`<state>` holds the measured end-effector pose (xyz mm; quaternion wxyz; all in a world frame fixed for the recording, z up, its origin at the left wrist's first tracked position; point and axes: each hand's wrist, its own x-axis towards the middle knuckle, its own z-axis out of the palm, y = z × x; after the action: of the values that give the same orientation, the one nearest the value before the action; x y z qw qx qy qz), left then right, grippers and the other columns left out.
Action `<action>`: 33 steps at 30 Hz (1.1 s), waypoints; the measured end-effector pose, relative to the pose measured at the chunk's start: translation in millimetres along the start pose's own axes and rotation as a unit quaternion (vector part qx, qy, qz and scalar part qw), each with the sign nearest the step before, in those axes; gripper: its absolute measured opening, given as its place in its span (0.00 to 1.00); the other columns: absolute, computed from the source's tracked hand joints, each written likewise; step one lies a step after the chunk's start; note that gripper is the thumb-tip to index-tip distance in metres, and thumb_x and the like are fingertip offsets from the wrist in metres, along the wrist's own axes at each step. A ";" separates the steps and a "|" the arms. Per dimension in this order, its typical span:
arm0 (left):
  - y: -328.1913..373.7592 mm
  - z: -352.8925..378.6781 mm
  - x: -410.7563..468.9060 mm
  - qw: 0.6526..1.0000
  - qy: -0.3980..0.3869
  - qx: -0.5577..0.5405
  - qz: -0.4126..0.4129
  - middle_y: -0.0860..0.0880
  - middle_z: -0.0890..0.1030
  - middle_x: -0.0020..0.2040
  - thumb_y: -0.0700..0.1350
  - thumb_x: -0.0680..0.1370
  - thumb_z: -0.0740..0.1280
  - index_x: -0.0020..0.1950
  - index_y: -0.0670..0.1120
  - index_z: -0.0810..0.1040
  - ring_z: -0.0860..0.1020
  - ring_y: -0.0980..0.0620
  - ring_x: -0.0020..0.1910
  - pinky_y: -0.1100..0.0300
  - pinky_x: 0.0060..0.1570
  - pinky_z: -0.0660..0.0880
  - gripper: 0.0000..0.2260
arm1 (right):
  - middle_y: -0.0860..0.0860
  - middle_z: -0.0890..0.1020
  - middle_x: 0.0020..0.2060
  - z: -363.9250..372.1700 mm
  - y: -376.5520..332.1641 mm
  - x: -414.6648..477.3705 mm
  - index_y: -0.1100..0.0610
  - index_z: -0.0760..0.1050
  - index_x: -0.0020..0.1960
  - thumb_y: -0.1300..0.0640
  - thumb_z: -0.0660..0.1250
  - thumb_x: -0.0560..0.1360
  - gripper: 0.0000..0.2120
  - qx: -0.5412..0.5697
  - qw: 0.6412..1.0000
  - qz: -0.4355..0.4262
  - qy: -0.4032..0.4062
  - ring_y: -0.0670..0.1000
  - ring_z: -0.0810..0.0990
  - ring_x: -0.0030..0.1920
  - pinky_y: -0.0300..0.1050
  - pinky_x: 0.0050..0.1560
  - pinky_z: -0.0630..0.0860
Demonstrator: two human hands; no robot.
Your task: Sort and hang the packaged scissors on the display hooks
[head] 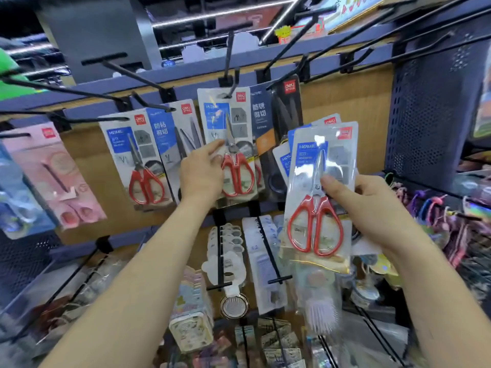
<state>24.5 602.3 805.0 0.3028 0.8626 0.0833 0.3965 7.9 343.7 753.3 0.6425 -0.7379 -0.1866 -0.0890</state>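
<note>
Left grip [203, 172] pinched a pack [231, 123] hanging on its hook [229, 54], probably seating it; right grip [372, 208] clutched the stack [318, 181]. Next, the top one would need a matching hook

The centre pack [225, 123] of red-handled scissors carries a red "deli" badge at its top right corner and "HOME" in white on a blue panel. Just left of it, a blue-striped pack [170, 134] reads "防粘剪切" beside the same badge. Just right of it, the dark pack [276, 120] reads "防锈剪切", with what looks like "220mm" beneath. The left pack [132, 155], further left, and the near pack [313, 166], to its lower right, both repeat "HOME".
</note>
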 end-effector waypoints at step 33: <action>76.0 -53.1 -34.0 0.945 -0.115 -0.306 -0.015 0.51 0.85 0.40 0.43 0.74 0.74 0.46 0.45 0.80 0.84 0.54 0.40 0.62 0.36 0.79 0.06 | 0.51 0.87 0.39 39.6 -13.7 -30.6 0.53 0.85 0.41 0.47 0.72 0.69 0.09 0.108 0.979 -0.056 -0.164 0.48 0.86 0.44 0.43 0.49 0.81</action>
<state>-44.6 552.4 854.9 0.5657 0.7668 -0.0645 0.2963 -29.8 379.1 748.2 0.6727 -0.6575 -0.3389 0.0185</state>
